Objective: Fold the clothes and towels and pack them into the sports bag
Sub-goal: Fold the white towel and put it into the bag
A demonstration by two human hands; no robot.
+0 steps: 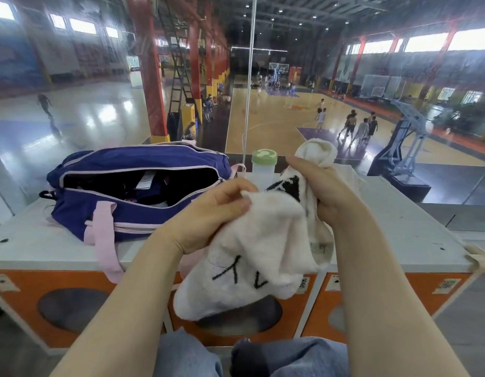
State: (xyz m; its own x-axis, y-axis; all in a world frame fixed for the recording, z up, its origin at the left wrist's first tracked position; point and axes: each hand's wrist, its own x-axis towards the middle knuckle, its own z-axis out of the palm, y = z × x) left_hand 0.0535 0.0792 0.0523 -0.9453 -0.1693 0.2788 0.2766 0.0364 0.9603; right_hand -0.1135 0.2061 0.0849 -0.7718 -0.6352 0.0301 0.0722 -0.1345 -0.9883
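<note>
White fleece towel, stitched with black markings, is held in mid-air above the front edge of the white counter, just right of the sports bag. It hangs bunched and uneven, its lower part drooping past the counter front, with a rolled end standing up above the right hand.

Left hand: fingers curled, pinching one upper edge of the towel between thumb and fingertips. Right hand: fingers wrapped round a gathered section of the same towel, beside a black patch in the fabric. Both hands are grasping; neither is free.

Sports bag: navy with pink straps and piping, resting on the counter to the left, main zip open. Dark items and something pale show inside; how full it is cannot be judged. A clear bottle with a green lid stands behind the hands, close to the bag's right end.

Assessment: the step in hand appears to be folding this towel, at an early stage, since no flat fold is visible. Recommended practice: locate two adjacent corners, draw the hands apart so that the cloth hangs flat, then lay it on the bare counter surface to the right and fold there rather than in the air. Fold to a width narrower than the bag opening. Keep the fabric off the bottle, which looks easily tipped.
</note>
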